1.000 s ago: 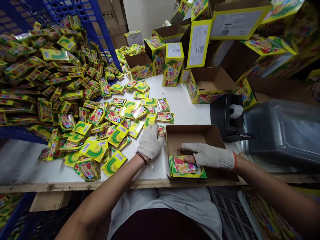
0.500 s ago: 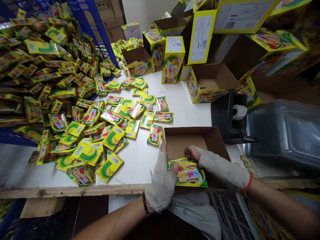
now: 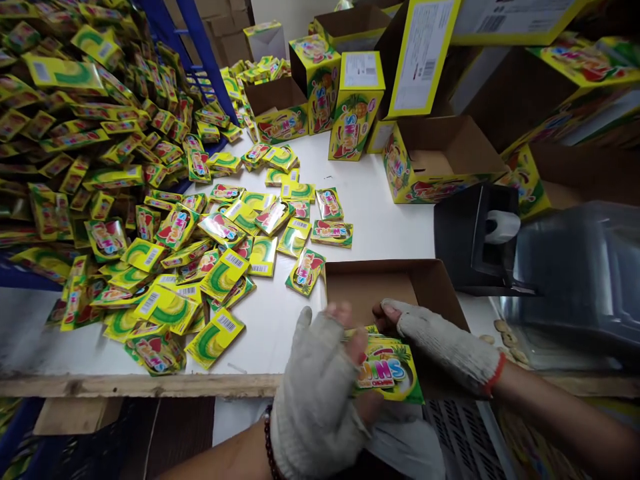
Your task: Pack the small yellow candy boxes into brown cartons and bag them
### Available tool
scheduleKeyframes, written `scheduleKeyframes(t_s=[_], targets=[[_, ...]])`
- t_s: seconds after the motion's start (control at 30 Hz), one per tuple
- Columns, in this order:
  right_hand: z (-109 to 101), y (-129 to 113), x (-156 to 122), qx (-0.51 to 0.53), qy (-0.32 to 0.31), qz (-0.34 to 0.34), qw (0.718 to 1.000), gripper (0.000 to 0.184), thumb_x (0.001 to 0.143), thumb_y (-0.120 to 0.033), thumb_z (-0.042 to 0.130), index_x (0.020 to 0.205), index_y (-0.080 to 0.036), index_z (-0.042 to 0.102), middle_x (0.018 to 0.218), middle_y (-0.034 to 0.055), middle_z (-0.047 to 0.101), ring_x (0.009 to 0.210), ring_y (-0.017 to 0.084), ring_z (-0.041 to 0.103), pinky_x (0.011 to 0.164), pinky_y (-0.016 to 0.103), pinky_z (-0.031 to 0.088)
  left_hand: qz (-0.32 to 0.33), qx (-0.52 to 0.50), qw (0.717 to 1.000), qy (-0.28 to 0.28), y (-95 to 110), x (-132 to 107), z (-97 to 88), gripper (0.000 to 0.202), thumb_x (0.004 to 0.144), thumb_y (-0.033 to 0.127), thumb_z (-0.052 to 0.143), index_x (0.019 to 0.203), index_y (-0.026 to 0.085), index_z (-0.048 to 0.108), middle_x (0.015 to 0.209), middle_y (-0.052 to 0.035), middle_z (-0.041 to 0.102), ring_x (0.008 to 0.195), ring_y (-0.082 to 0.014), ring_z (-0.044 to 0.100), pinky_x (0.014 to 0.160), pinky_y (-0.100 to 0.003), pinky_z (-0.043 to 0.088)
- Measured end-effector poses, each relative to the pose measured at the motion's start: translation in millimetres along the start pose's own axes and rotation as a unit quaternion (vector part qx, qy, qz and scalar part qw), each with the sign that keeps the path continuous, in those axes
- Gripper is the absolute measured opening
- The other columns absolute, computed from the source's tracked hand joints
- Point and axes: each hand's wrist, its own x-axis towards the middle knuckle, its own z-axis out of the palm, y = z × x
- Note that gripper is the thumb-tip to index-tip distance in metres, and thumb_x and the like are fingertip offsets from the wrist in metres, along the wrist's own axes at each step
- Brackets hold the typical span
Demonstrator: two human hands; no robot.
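An open cardboard box (image 3: pixel 373 287) lies at the table's front edge, its brown inside facing up. Within its near part several TWINS candy packs stand in a row, the front pack (image 3: pixel 393 373) showing its printed face. My left hand (image 3: pixel 320 393), in a fingerless-tipped white glove, is over the box's left front corner. Its fingers are spread and slightly blurred beside the front pack; I see nothing held. Inside the box, just behind the packs, my right hand (image 3: pixel 425 330) has its fingers curled; whatever they hold is hidden.
Loose candy packs (image 3: pixel 220 333) spread over the white table at left, below a heaped blue crate (image 3: pixel 187 40). Open display boxes (image 3: pixel 445 187) stand at the back right. A black tape dispenser (image 3: pixel 465 247) and a clear plastic container (image 3: pixel 580 267) are at the right.
My left hand has come off the box's left side and lifted toward me, fingers spreading. My right hand stays curled behind the packs. The whole view has shifted slightly.
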Motion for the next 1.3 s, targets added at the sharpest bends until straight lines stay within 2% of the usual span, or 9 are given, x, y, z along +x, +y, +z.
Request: scheduleKeyframes(t_s=[0.1,0.23,0.37,0.53,0.7,0.93,1.1,1.2,1.3], targets=[[-1.0,-10.9,9.7,-0.031,-0.064,0.037,0.997,0.028,0.089,-0.037,0.043,0.066,-0.022,0.048,0.066,0.0008,0.054,0.065,0.017,0.048,0.061,0.028,0.04,0.073,0.088,0.989,-0.094,7.8,14.6,-11.2,0.052,0.086,0.041,0.064,0.134,0.023,0.057,0.12,-0.0138,0.069,0.113,-0.0348,0.062,0.115,-0.066,0.026],[-3.5,-25.0,23.0,-0.146,-0.13,0.038,0.98,0.022,0.08,-0.02,0.053,0.06,-0.021,0.043,0.063,-0.0011,0.05,0.063,0.014,0.044,0.06,0.028,0.031,0.087,0.159,0.976,-0.117,12.6,25.0,-10.3,0.046,0.082,0.049,0.067,0.117,0.019,0.064,0.105,-0.0111,0.07,0.093,-0.0306,0.063,0.107,-0.064,0.036],[-6.2,-30.2,25.8,-0.17,-0.127,0.068,0.975,0.015,0.075,-0.009,0.052,0.066,-0.02,0.049,0.067,-0.0007,0.056,0.065,0.014,0.047,0.059,0.027,0.03,0.082,0.179,0.973,-0.117,9.7,22.5,-6.2,0.039,0.078,0.045,0.072,0.106,0.021,0.063,0.102,-0.0086,0.069,0.091,-0.0289,0.062,0.106,-0.062,0.038],[-7.7,-30.1,18.8,-0.144,-0.111,0.082,0.98,0.014,0.076,-0.011,0.053,0.066,-0.02,0.048,0.068,-0.0011,0.056,0.067,0.014,0.049,0.06,0.025,0.033,0.119,0.139,0.98,-0.075,1.1,19.5,-9.7,0.04,0.081,0.033,0.07,0.115,0.016,0.057,0.104,-0.0104,0.067,0.09,-0.0276,0.061,0.097,-0.06,0.047],[-7.6,-30.7,18.8,-0.114,-0.158,0.028,0.98,0.025,0.088,-0.024,0.049,0.064,-0.02,0.046,0.063,-0.0006,0.055,0.062,0.014,0.049,0.059,0.025,0.034,0.162,0.091,0.98,-0.065,-1.5,24.2,-18.6,0.046,0.086,0.027,0.062,0.127,0.013,0.047,0.104,-0.0125,0.066,0.091,-0.0269,0.063,0.092,-0.055,0.053],[-4.4,-46.7,29.0,-0.221,-0.229,-0.07,0.945,0.022,0.081,-0.002,0.051,0.075,-0.015,0.067,0.083,0.0069,0.072,0.072,0.015,0.06,0.064,0.025,0.039,0.16,0.097,0.98,-0.071,-5.7,17.1,-22.7,0.052,0.091,0.023,0.058,0.139,0.014,0.042,0.114,-0.0147,0.062,0.104,-0.0247,0.061,0.085,-0.037,0.056],[-5.2,-59.8,33.8,-0.291,-0.246,-0.069,0.922,0.024,0.087,-0.005,0.051,0.074,-0.014,0.068,0.085,0.0076,0.073,0.073,0.016,0.06,0.065,0.027,0.038,0.15,0.145,0.974,-0.09,-2.6,17.4,-22.4,0.044,0.088,0.022,0.061,0.13,0.015,0.05,0.112,-0.014,0.064,0.1,-0.0264,0.061,0.084,-0.04,0.056],[-4.7,-63.4,34.3,-0.269,-0.239,-0.03,0.933,0.035,0.097,-0.017,0.042,0.073,-0.015,0.067,0.08,0.007,0.071,0.067,0.016,0.058,0.06,0.027,0.037,0.152,0.134,0.975,-0.089,-3.1,16.1,-22.0,0.049,0.087,0.02,0.061,0.134,0.015,0.048,0.115,-0.0144,0.063,0.103,-0.0273,0.06,0.086,-0.042,0.056],[-1.6,-62.4,33.9,-0.269,-0.256,-0.076,0.925,0.028,0.091,-0.01,0.048,0.071,-0.014,0.067,0.082,0.0063,0.071,0.069,0.014,0.058,0.062,0.025,0.039,0.167,0.111,0.977,-0.077,-5.2,13.0,-22.1,0.055,0.087,0.017,0.059,0.139,0.014,0.043,0.116,-0.0152,0.061,0.105,-0.0266,0.059,0.085,-0.04,0.056]])
